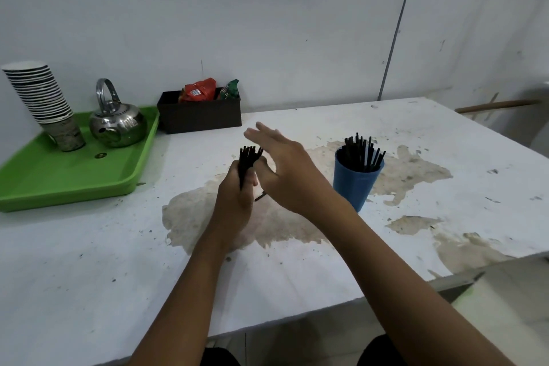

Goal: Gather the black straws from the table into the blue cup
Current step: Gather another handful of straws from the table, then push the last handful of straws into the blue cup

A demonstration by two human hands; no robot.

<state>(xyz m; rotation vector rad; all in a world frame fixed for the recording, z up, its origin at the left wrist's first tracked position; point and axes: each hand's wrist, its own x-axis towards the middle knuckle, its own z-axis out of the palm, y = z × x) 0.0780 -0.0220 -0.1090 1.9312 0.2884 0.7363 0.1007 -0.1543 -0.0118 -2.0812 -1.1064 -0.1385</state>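
A: where are the straws rn?
B: left hand (234, 196) is fisted round a bunch of black straws (249, 159), mid-table. Right hand (286, 172) is spread, empty, just beside. More stand in the blue cup (355, 184), right.

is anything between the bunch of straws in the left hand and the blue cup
Only the open right hand, hovering between the bundle of black straws gripped in the left hand and the blue plastic cup. The worn white table between them looks bare.
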